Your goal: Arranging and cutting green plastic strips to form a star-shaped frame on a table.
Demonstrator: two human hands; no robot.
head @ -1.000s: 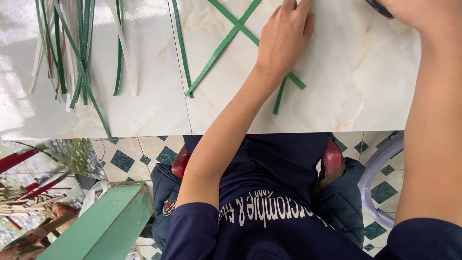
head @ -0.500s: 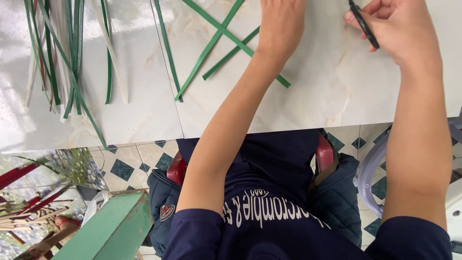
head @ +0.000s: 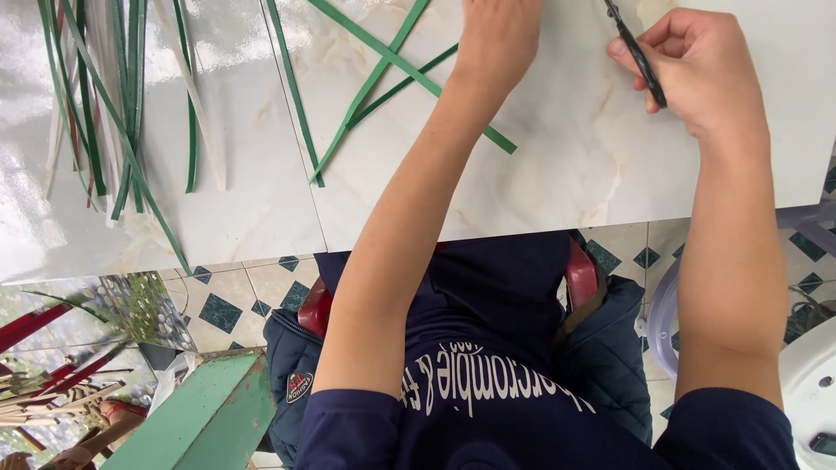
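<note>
My left hand lies palm down at the top middle of the white marble-look tabletop. It presses on long crossed green strips, and its fingertips are cut off by the frame's top edge. To the right, my right hand is closed around a slim black tool that looks like scissors. The tool's tip points up and left, apart from the strips.
A loose bundle of green and pale strips lies on the table's left part. Below the table edge are my dark blue shirt, a red seat, a green bench, a white plastic stool and a tiled floor.
My right hand with the black tool has come down and left, further into view. My left hand stays on the crossed strips, while the whole view has shifted slightly.
</note>
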